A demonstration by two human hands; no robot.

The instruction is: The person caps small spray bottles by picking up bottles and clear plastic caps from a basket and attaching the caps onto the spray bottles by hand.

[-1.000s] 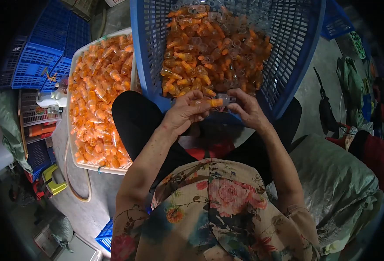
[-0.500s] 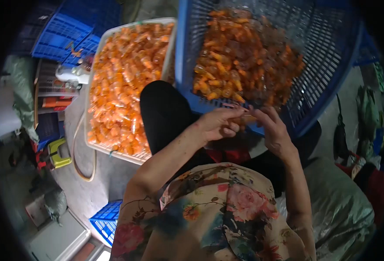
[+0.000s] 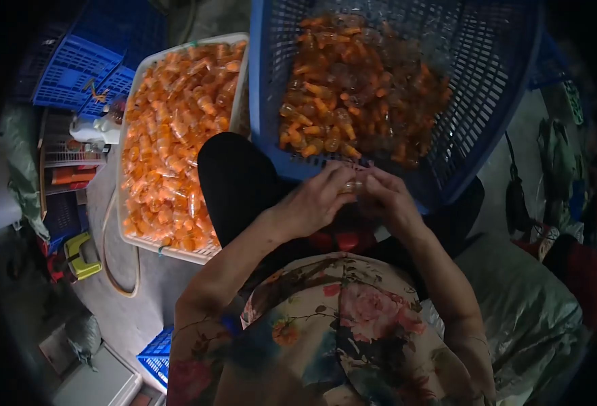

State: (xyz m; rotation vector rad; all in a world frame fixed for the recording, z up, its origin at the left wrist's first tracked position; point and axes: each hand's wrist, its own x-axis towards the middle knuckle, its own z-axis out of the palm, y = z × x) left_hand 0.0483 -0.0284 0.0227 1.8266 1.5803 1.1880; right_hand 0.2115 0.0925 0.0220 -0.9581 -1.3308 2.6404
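My left hand (image 3: 319,193) and my right hand (image 3: 388,196) meet at the near edge of a blue plastic basket (image 3: 266,135). Both are closed, their fingertips pinched together around a small see-through plastic piece (image 3: 352,187) that looks like one of the little bottles. Fingers cover most of it, and a thin pinkish tip shows above them. Inside the basket, tilted towards me, lies a heap of small clear bottles with orange tops (image 3: 352,95). To the left, a white crate (image 3: 241,88) is full of similar orange-and-clear pieces (image 3: 177,142).
Blue crates (image 3: 85,61) are stacked at the back left. A hose (image 3: 112,277) curves over the floor near a yellow-green stool (image 3: 82,257). Another blue crate (image 3: 155,358) stands at lower left, and a large grey-green sack (image 3: 522,298) lies at my right.
My hands have drawn closer together, fingertips now meeting over the small piece. The whole view has shifted a little, so the basket and crate appear further left.
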